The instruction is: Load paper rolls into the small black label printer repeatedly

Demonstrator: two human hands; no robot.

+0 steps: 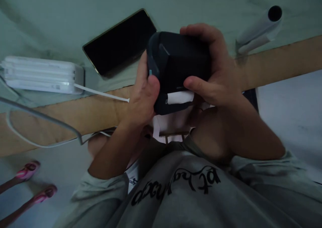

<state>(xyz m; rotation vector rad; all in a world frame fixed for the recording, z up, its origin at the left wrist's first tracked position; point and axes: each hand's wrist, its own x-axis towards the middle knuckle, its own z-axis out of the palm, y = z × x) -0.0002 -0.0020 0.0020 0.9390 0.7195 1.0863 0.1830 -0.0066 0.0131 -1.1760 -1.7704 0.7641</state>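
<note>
The black box (pixel 186 61) is held between both hands, just right of the phone (pixel 120 41) and partly on its near side, covering a little of the phone's right end in this view. The left hand (pixel 144 98) is on the side of the box toward the phone, its thumb pressed on the box's near left corner and its fingers bent around behind. The right hand (pixel 218 65) clasps the side away from the phone, fingers over the far edge and thumb across the near one. Neither hand is nearer: both touch the box, which lies directly between them. Its long axis is hard to tell with so much covered. A white strip (pixel 179 97) shows in an opening on its near side, between the two thumbs.

The phone lies on the desk (pixel 201 6), its long axis slanting from near left to far right. Left of the phone and slightly nearer sits a white block (pixel 40 75); a white cable (pixel 103 93) runs from it toward the left wrist, where its end is unclear. Well right of the phone stands a white tube (pixel 259 28), its dark opening visible.
</note>
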